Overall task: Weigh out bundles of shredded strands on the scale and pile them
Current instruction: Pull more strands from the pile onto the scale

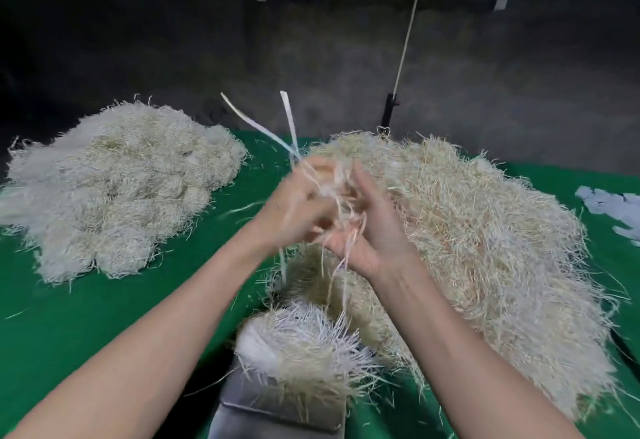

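My left hand (298, 210) and my right hand (370, 230) are raised together above the table, both closed on a small bundle of pale strands (332, 192) with white ties (289, 119) sticking up from it. Loose strands dangle below my palms. Beneath my hands a bundle of strands (304, 352) lies on the grey metal scale (263, 414) at the near edge. A large loose heap of shredded strands (485, 248) fills the right side. The pile of finished bundles (110, 189) sits on the left.
Everything rests on a green table cover (121, 317). A pale cloth or plastic scrap (613, 210) lies at the far right. A taut cord (412, 22) runs up from a black post (388, 112) behind the heap. A dark wall stands behind.
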The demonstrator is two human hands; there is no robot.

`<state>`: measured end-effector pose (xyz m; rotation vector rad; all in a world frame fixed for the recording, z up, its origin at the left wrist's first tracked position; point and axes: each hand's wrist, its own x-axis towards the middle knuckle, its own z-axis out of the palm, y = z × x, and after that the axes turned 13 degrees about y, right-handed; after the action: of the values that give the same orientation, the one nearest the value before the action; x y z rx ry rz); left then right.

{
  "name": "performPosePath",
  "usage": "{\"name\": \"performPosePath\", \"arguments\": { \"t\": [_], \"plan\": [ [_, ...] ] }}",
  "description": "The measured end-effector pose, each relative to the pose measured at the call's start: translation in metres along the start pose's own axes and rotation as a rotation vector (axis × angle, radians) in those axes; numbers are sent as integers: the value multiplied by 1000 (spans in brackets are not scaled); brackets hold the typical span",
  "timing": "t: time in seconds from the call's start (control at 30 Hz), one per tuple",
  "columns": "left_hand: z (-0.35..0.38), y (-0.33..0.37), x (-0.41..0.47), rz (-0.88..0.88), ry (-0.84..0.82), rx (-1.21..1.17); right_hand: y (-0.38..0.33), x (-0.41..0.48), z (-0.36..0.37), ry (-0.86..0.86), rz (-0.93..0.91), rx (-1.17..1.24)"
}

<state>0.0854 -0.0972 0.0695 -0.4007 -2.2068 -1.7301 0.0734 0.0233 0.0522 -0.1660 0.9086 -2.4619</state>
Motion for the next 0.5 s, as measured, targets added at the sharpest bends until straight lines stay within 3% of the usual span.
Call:
{"name": "performPosePath", "arguments": {
  "t": [0.1,0.2,0.33,0.43,0.5],
  "plan": [
    [-8,-27,-32,74,-119,293,29,2,-3,296,21,-57],
    [-20,-42,-50,46,-3,166,48,0,-2,411,85,-13],
    [-20,-52,-68,29,153,108,70,-3,3,582,13,-113],
    [-22,-71,-76,-2,102,152,86,-8,-3,709,15,-227],
    [-30,-78,-78,-173,-4,31,92,-12,-9,772,33,-265]
  ]
}}
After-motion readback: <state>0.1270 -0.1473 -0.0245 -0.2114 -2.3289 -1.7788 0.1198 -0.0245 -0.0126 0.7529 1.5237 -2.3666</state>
